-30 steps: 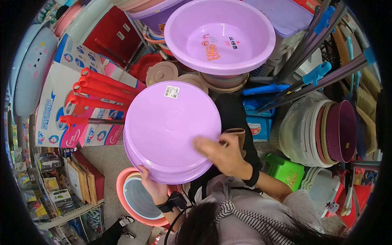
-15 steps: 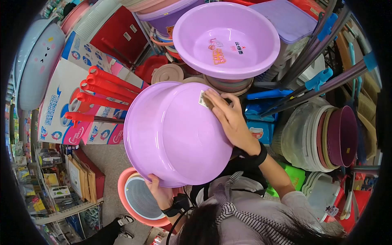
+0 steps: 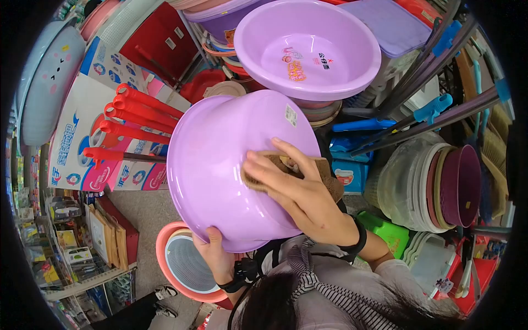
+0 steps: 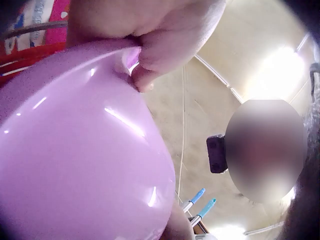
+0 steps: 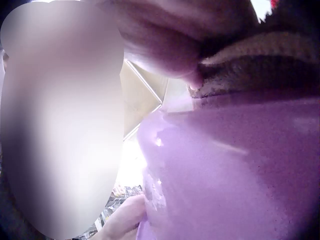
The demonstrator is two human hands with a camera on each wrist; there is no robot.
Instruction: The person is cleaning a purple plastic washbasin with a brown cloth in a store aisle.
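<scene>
A glossy purple basin (image 3: pixel 214 159) is held tilted in front of the body, its underside turned up and to the right, a white label (image 3: pixel 290 115) on it. My left hand (image 3: pixel 215 256) grips its rim at the lower edge, thumb on the outside; the left wrist view shows the fingers (image 4: pixel 165 47) curled over that rim. With my right hand (image 3: pixel 308 201) I hold a folded brown cloth (image 3: pixel 330 179) against the basin's side, near the edge of its base. In the right wrist view the cloth (image 5: pixel 260 75) lies along the purple surface under the fingers.
Another purple basin (image 3: pixel 352 66) with printed stickers stands ahead on a stack. Red-handled poles (image 3: pixel 137 132) lean beside a box at left. Stacked buckets (image 3: pixel 459 187) and blue-handled poles (image 3: pixel 434 110) stand at right. A pink basin (image 3: pixel 165 256) with a grey basket is on the floor.
The basin has tipped so its side shows more and its base faces further right. My right hand has moved with the cloth from the base near the label down onto the side.
</scene>
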